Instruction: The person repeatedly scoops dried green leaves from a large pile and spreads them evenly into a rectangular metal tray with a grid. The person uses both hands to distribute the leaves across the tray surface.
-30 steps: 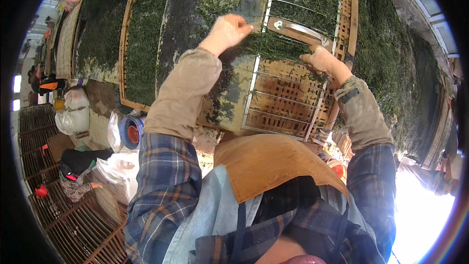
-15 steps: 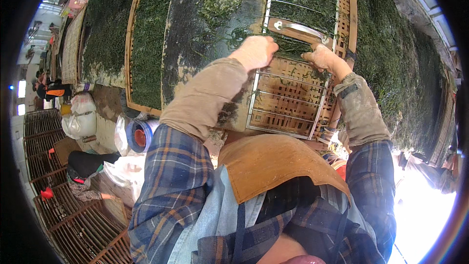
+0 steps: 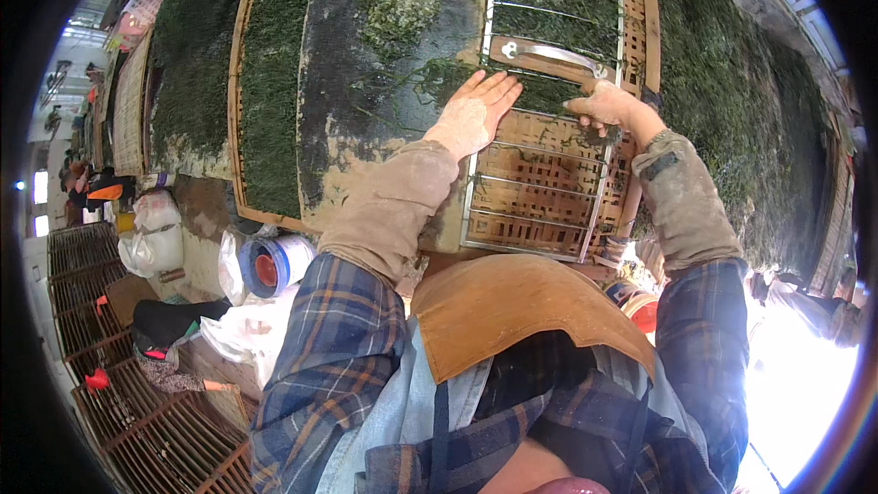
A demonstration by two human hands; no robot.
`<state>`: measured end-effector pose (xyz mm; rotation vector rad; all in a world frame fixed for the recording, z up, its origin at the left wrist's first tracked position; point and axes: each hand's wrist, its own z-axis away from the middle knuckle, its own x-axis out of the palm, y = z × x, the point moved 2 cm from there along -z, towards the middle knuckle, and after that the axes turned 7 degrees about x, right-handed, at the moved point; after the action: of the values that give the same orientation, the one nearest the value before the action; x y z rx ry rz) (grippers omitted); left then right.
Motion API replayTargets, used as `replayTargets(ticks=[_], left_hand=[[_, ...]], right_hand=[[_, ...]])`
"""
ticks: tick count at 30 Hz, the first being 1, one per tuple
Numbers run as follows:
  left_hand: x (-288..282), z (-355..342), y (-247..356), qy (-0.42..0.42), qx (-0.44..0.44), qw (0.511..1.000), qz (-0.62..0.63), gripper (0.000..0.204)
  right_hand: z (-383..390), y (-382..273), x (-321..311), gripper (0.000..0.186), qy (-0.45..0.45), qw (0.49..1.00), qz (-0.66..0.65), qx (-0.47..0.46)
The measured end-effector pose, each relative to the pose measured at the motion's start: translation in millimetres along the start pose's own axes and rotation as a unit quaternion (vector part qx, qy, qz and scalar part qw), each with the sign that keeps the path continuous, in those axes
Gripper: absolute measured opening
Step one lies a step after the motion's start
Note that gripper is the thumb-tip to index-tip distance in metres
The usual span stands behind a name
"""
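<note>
In front of me a metal frame with thin crossbars [image 3: 535,186] lies over a woven bamboo tray [image 3: 521,159]. Across it runs a wooden bar with a curved metal handle [image 3: 558,55]. Green stringy seaweed [image 3: 558,14] covers the far part of the tray, with its ragged near edge just below the bar. My left hand [image 3: 474,114] lies flat at the frame's left side, fingers stretched out together beside the seaweed edge. My right hand [image 3: 611,108] is at the right side, fingers curled at the seaweed, and a few green strands hang beneath them.
Left of the tray is a dark wet board [image 3: 357,82] with a seaweed heap [image 3: 402,0]. Beyond stands another wood-framed tray [image 3: 236,128] of seaweed. More seaweed [image 3: 732,128] spreads at right. A blue-and-white bucket [image 3: 274,265] and slatted racks [image 3: 155,402] are lower left.
My left hand has gone from curled fingers to a flat, stretched-out hand at the frame's left side. My right hand keeps nearly the same place and shape. The view has shifted slightly.
</note>
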<state>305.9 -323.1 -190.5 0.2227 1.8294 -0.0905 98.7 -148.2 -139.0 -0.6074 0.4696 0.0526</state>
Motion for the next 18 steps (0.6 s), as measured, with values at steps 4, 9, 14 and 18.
replayTargets(ticks=[4, 9, 14, 18], left_hand=[[11.1, 3.7, -4.3, -0.003, -0.011, 1.0, -0.007, 0.059], [3.5, 0.1, -1.3, -0.07, -0.007, 0.996, -0.051, 0.061], [-6.0, 2.5, -2.2, -0.069, 0.021, 0.994, -0.077, 0.06], [-12.8, 9.7, -13.7, -0.008, -0.02, 1.0, -0.016, 0.061]], right_hand=[[19.2, 25.1, -25.4, 0.03, 0.053, 0.997, 0.031, -0.038], [13.0, 76.5, -48.7, 0.023, 0.039, 0.986, -0.159, 0.022], [15.9, 99.9, -70.7, 0.025, 0.105, 0.988, -0.113, 0.016], [33.7, 62.3, -56.1, 0.023, 0.366, 0.846, 0.35, -0.166]])
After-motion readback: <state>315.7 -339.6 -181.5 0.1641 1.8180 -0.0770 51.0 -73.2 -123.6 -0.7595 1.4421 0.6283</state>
